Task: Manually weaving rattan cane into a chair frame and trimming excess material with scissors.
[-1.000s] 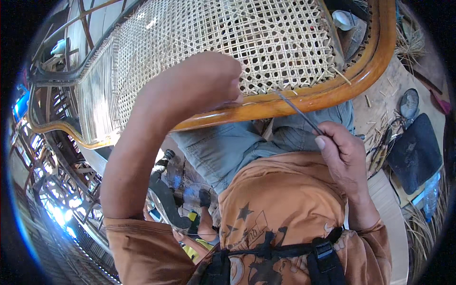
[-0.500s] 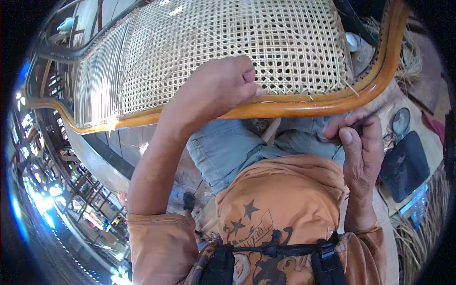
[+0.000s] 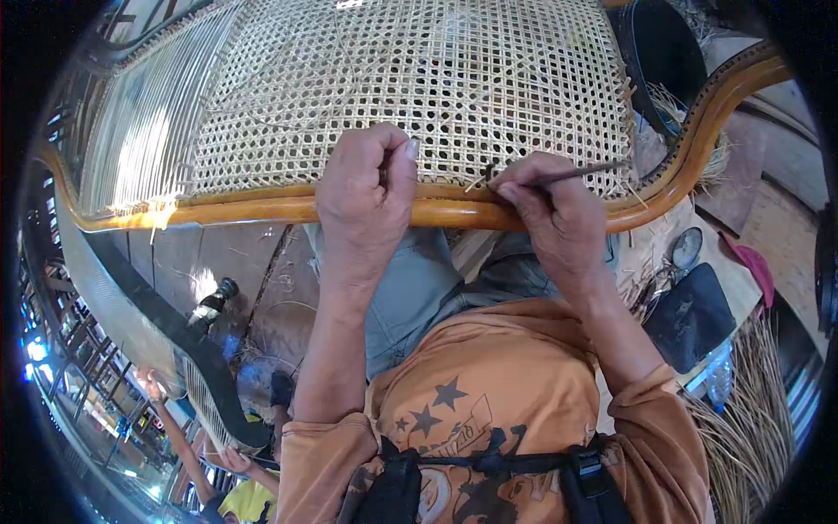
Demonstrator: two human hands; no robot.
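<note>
A pale woven cane panel (image 3: pixel 419 96) in a glossy orange-brown wooden frame (image 3: pixel 279 211) lies across my lap. At the near rail, my left hand (image 3: pixel 367 188) is closed with the thumb up against the curled fingers; anything inside it is hidden. To its right, my right hand (image 3: pixel 563 210) pinches a thin dark stick-like tool (image 3: pixel 589 173), whose back end points right over the weave. Its fingertips are at the panel's near edge, where a short cane end sticks up. Loose strands lie along this edge.
At left, a dark curved frame with a woven panel (image 3: pixel 131 319) stands near another person's hands (image 3: pixel 234 460). To my right are a black flat pad (image 3: pixel 690 319), a round metal-looking dish (image 3: pixel 687 247), a red cloth (image 3: pixel 749 266), a plastic bottle (image 3: pixel 720 384) and cane strips (image 3: pixel 742 419).
My right hand has moved up and left from beside the frame to the panel's near edge with the tool. My left hand has shifted left and turned thumb up. The view has shifted.
</note>
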